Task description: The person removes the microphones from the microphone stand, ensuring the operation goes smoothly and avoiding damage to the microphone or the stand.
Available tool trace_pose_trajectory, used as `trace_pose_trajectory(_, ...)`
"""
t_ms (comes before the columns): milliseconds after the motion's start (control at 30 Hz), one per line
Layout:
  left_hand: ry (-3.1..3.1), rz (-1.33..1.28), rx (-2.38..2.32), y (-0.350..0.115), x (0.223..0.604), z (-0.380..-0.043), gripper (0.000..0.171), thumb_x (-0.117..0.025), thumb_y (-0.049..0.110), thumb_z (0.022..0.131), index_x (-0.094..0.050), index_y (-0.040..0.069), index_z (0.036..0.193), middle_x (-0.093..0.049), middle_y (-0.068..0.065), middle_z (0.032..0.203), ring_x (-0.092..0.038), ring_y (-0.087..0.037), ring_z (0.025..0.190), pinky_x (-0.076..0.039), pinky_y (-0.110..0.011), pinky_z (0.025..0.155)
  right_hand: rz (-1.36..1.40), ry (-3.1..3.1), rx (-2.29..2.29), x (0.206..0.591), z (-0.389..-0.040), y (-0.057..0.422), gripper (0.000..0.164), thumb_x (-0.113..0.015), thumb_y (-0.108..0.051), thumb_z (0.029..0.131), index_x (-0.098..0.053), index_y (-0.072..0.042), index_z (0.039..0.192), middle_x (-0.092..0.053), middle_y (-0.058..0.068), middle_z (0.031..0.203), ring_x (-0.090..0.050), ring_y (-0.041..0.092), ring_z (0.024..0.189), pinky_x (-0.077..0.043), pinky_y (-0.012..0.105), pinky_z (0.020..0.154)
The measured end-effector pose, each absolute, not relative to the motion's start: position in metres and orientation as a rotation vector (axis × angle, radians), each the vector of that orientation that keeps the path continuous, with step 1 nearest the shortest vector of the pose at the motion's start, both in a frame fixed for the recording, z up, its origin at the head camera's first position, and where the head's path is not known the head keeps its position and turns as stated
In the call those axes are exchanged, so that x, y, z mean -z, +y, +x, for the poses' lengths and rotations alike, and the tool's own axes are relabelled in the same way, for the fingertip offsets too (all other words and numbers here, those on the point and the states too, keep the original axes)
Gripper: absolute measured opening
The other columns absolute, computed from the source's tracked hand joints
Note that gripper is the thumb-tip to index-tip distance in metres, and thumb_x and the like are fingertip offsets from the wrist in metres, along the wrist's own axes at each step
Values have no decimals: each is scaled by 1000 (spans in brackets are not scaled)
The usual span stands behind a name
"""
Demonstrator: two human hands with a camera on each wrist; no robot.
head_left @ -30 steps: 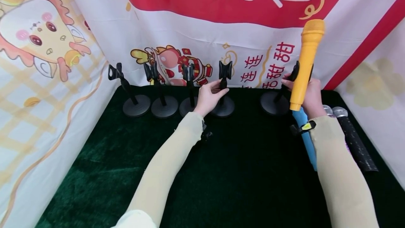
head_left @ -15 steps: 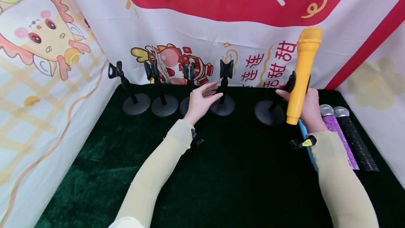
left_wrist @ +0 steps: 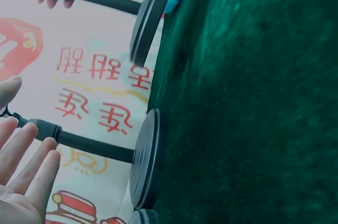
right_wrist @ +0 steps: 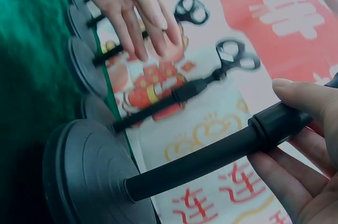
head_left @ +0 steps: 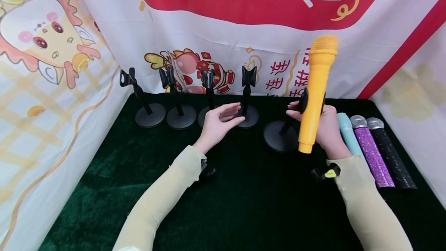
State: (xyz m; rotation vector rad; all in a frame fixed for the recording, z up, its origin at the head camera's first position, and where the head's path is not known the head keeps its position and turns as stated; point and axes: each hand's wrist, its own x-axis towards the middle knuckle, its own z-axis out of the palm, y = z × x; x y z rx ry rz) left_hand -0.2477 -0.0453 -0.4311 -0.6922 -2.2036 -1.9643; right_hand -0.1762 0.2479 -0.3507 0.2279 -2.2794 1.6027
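My right hand [head_left: 330, 133] grips the pole of a black microphone stand [right_wrist: 200, 171], fingers and thumb round its collar. A yellow microphone [head_left: 316, 88] sits in that stand's clip, head up and slightly tilted. Whether the stand's round base [head_left: 278, 136] touches the cloth I cannot tell. My left hand [head_left: 215, 127] hovers with fingers extended and thumb apart, holding nothing. Just beyond it is another microphone stand [head_left: 249, 78] with a bare clip. In the left wrist view, the left fingers [left_wrist: 42, 176] appear in front of that stand's pole.
More black stands with bare clips, such as the leftmost stand [head_left: 150, 115], line the back of the green cloth [head_left: 244, 204]. At right lie a light-blue microphone [head_left: 349, 134], a purple microphone [head_left: 374, 156] and a black microphone [head_left: 391, 158]. A printed backdrop [head_left: 195, 30] rises behind.
My right hand has brought the stand with the yellow microphone leftward and nearer to me, uncovering the light-blue microphone. My left hand has left the fourth stand's pole and drawn back left.
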Motion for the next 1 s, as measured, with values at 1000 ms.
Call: trace_pose_trajectory(1000, -2365, -820, 1947, -56, 444, -213, 55, -85, 30, 86, -65, 17, 136, -66, 7, 129, -62, -11, 118, -52, -35, 100, 474, -2423, -1672, 392, -175, 169, 28, -86, -20, 85, -76, -5, 108, -76, 0, 100, -71, 17, 91, -60, 34, 81)
